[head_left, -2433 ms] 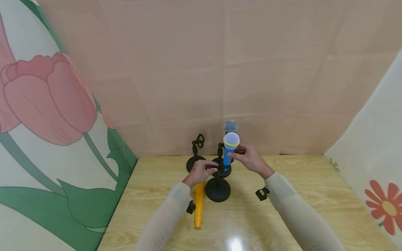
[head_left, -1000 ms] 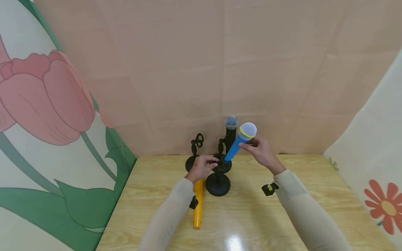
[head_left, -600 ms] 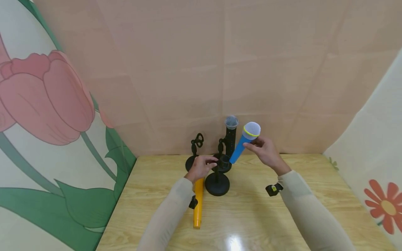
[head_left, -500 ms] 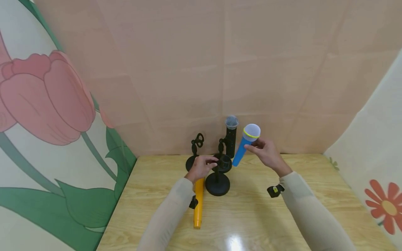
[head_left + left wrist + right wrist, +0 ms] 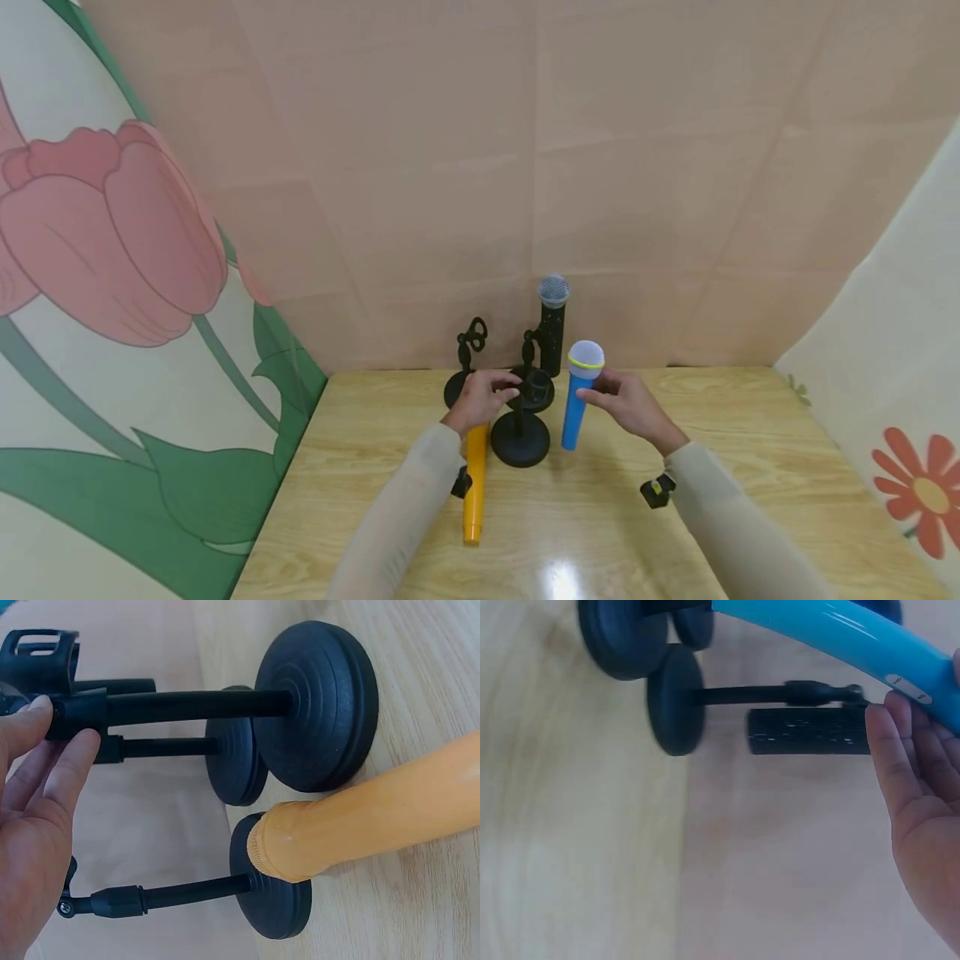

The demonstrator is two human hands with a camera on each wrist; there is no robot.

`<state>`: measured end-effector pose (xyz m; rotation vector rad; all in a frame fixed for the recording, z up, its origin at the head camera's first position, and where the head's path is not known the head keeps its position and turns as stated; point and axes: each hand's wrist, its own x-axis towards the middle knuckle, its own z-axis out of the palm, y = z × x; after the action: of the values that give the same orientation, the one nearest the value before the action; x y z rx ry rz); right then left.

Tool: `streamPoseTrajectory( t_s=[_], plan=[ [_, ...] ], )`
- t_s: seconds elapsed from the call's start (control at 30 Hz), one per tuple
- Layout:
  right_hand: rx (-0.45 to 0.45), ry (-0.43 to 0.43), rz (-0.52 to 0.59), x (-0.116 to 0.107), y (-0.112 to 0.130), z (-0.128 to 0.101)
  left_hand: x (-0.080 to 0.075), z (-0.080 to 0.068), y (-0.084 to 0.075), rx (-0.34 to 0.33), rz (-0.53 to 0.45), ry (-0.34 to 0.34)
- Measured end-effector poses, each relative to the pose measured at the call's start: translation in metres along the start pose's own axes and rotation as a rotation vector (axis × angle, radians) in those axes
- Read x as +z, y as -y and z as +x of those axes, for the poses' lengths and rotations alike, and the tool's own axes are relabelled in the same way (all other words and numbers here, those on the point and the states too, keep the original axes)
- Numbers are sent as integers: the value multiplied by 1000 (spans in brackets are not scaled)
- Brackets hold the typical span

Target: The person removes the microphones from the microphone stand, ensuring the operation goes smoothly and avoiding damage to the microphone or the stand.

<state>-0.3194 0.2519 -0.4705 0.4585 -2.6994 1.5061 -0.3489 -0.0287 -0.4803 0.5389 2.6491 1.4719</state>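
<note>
My right hand (image 5: 633, 410) holds a blue microphone (image 5: 574, 412) with a white head and yellow ring, pinched below the head. It is nearly upright, just right of the front black microphone stand (image 5: 521, 440), apart from the stand's clip. My left hand (image 5: 478, 402) pinches that stand near its top, thumb and fingers around the joint below the clip, as the left wrist view shows. The clip (image 5: 41, 660) holds nothing. In the right wrist view the blue barrel (image 5: 840, 634) crosses the top, with the fingers at its upper end.
A black microphone (image 5: 552, 337) with a silver head is in the stand behind. Another black stand (image 5: 458, 388) with a bare clip is at the back left. A yellow microphone (image 5: 474, 492) lies on the wooden table (image 5: 360, 467), partly under my left forearm. A draped wall borders the back.
The blue microphone has come up out of the front stand's clip, moved right, then been lowered and turned nearly upright beside it. My left hand stays on the stand.
</note>
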Motion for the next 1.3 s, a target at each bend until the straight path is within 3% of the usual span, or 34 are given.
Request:
streamPoseTrajectory(
  t_s=[0.47,0.77,1.0,1.3],
  plan=[
    [128,71,67,22,-29,-13,1,0,3,24,-3,-9],
    [161,111,143,34,-42,-22,1,0,2,36,8,-13],
    [246,168,160,51,-49,-31,2,1,0,27,2,-7],
    [247,227,234,73,-55,-41,1,0,1,28,-4,-12]
  ],
)
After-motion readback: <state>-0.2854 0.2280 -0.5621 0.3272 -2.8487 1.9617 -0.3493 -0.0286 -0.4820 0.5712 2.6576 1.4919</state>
